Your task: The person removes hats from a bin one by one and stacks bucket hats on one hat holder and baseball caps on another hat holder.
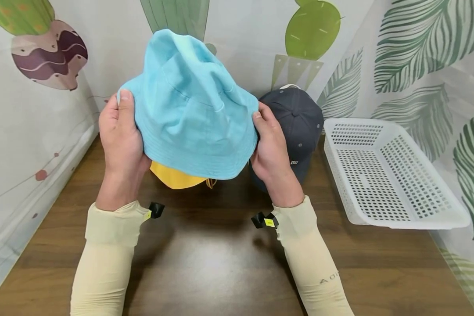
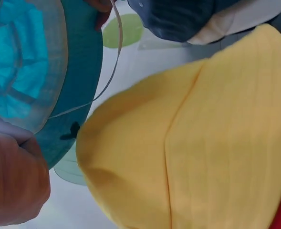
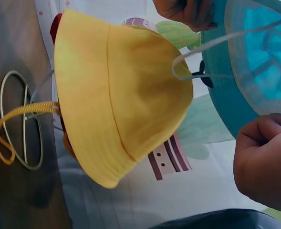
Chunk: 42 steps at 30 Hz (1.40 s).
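Note:
A light blue bucket hat (image 1: 193,101) is held up above the table by its brim. My left hand (image 1: 122,136) grips the brim's left side, thumb on top; my right hand (image 1: 270,142) pinches the right side. Both wrist views show the hat's inside and a thin pale strap (image 3: 226,38) hanging from it. Behind and below is a yellow bucket hat (image 3: 111,95), mostly hidden in the head view. Something red (image 3: 57,28) shows beneath its brim, and a wire stand (image 3: 23,119) is at its base. A navy cap (image 1: 296,118) is beside my right hand.
A white perforated plastic basket (image 1: 339,184) stands on the right of the brown wooden table (image 1: 209,267). Printed cloth with cacti and leaves (image 1: 110,39) lines the back and sides.

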Motion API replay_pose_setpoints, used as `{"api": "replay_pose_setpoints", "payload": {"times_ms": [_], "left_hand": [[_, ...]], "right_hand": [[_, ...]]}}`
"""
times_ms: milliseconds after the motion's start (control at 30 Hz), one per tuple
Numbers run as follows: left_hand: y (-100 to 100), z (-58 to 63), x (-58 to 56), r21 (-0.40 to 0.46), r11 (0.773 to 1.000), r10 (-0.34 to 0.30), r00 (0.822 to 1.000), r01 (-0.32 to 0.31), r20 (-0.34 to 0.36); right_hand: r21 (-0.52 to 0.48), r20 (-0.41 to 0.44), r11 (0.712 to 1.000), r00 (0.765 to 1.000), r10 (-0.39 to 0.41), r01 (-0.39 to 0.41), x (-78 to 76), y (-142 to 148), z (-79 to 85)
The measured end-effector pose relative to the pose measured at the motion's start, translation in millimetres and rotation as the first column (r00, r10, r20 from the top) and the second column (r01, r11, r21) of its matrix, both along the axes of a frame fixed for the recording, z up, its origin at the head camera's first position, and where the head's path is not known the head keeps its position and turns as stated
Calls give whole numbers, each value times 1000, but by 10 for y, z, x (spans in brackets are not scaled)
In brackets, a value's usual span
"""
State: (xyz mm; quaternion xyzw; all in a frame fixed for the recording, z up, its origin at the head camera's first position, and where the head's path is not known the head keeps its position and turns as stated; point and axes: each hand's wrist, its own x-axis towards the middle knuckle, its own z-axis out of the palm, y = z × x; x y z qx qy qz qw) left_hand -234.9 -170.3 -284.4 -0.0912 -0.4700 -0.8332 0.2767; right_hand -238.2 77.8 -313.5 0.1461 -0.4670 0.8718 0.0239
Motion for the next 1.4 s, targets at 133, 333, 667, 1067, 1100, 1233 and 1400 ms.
{"api": "replay_pose_setpoints", "payload": {"times_ms": [133, 333, 667, 1067, 1100, 1233, 1400], "left_hand": [[-61, -18, -32, -12, 1000, 19, 1000, -19, 4], [-154, -62, -102, -33, 999, 40, 998, -39, 51], [-237, -231, -199, -53, 998, 28, 990, -21, 139], [-379, -380, -315, -103, 994, 58, 963, -32, 262], [-389, -387, -319, -107, 994, 56, 960, -28, 275], [-443, -386, -305, -130, 991, 71, 936, -28, 343], [-529, -394, -284, -174, 984, 98, 898, -24, 429]], "right_hand": [[-16, 38, 999, 999, -36, 37, -43, -114, -36], [-12, 70, 997, 994, -81, 83, -91, -239, -87], [45, 69, 990, 988, -139, 136, -206, -338, -219], [117, 142, 983, 977, -157, 141, -314, -512, -395], [124, 149, 982, 976, -158, 140, -319, -517, -408], [169, 172, 976, 972, -163, 134, -342, -546, -452], [240, 205, 964, 964, -170, 119, -359, -600, -506]]}}
